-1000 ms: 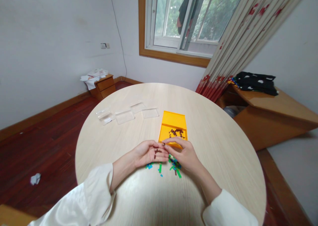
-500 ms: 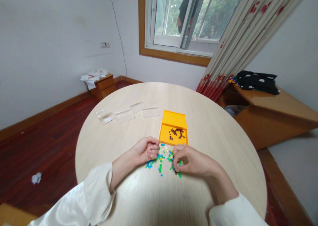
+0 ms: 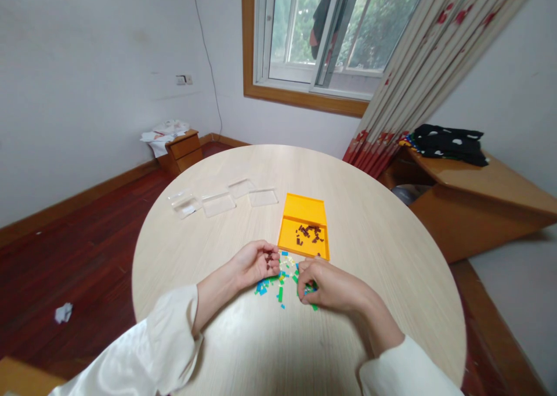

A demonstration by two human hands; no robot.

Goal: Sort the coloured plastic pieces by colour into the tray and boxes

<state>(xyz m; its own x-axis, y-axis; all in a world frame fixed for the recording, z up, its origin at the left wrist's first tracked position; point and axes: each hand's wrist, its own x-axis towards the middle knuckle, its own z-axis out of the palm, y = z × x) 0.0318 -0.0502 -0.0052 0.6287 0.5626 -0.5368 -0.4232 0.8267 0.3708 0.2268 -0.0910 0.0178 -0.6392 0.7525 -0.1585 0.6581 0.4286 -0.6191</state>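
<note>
Left hand (image 3: 255, 263) cupped palm-up, fingers curled around small dark brown plastic pieces (image 3: 270, 259), just in front of the flat orange plastic tray (image 3: 304, 210). Right hand (image 3: 326, 283) beside it, fingertips drawn together in the scattered green, blue and yellow pieces (image 3: 281, 280); can't tell what they pinch.

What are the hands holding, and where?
Left hand cups tiny brown pieces in its palm. Right hand touches the coloured pile; any pinch is hidden.

Bright daylight from the window (image 3: 322, 36); edges bend, fisheye-like.
</note>
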